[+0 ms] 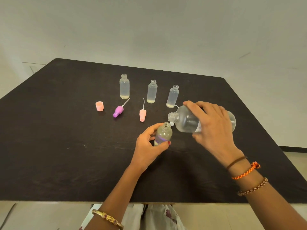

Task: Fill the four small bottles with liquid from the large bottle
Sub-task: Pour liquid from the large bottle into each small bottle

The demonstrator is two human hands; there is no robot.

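The left hand [147, 143] grasps one small bottle [163, 134] near the table's middle, fingers and thumb curled round its lower body, the bottle tilted slightly with its open neck up. Just right of it, the right hand [211, 125] grips the large bottle [187, 120] from above, holding it nearly horizontal with its mouth directly over the small bottle's neck.

Beyond the hands, from left to right on the dark table [49, 146]: a pink cap [99, 106] standing alone; a purple spray head [118, 111] lying on its side with its thin dip tube pointing away; a pink spray head [142, 115] likewise lying flat. Behind these stand three further small bottles [124, 87], upright, uncapped, well apart from one another, the rightmost just beside the right hand's fingertips.

All bottles are translucent, frosted plastic, cylindrical with threaded necks. The three standing ones each show a shallow layer of pale liquid at the base. The table surface is matte and faintly scuffed.
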